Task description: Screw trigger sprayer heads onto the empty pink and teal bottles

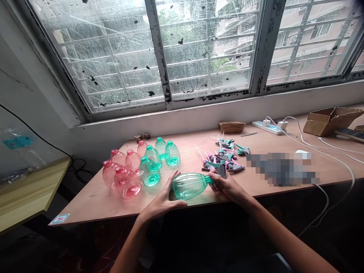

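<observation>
A clear green plastic bottle [190, 185] lies on its side near the front edge of the wooden table [93, 197]. My left hand [161, 203] cups its wide base, fingers curled round it. My right hand [224, 185] is closed on the bottle's neck and on a spray trigger head [218, 169] at its mouth. Just beyond the right hand lies a pile of spray trigger heads [226, 157] in grey, pink and teal with thin white tubes.
Several empty green bottles [159, 157] and pink bottles [123, 174] lie left of my hands. A small basket [231, 126], a power strip [269, 127] with white cables, and a cardboard box [330, 120] sit at the back right under the window.
</observation>
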### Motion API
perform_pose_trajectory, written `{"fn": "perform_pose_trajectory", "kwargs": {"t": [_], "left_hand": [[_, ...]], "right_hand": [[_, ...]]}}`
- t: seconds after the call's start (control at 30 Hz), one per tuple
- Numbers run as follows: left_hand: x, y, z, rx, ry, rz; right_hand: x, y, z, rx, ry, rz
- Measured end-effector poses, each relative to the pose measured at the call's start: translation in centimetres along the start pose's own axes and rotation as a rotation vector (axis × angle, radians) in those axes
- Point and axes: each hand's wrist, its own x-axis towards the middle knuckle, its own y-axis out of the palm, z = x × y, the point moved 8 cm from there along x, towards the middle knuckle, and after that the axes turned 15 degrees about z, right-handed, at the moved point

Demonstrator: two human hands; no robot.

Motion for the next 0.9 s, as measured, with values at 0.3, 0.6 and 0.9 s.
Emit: {"fn": "perform_pose_trajectory", "kwargs": {"t": [0.3, 0.6, 0.9], "left_hand": [[0.0, -0.1, 0.0, -0.029, -0.067, -0.005], [0.1, 0.1, -0.5, 0.011, 0.011, -0.009], [0.0, -0.3, 0.2, -0.070, -0.086, -0.038]], "right_hand": [[0.0, 0.4, 0.3, 0.003, 0.002, 0.020], [0.0, 0.1, -0.1, 0.013, 0.019, 0.006], [0.0, 0.3, 0.1, 0.009, 0.019, 0.005]]}}
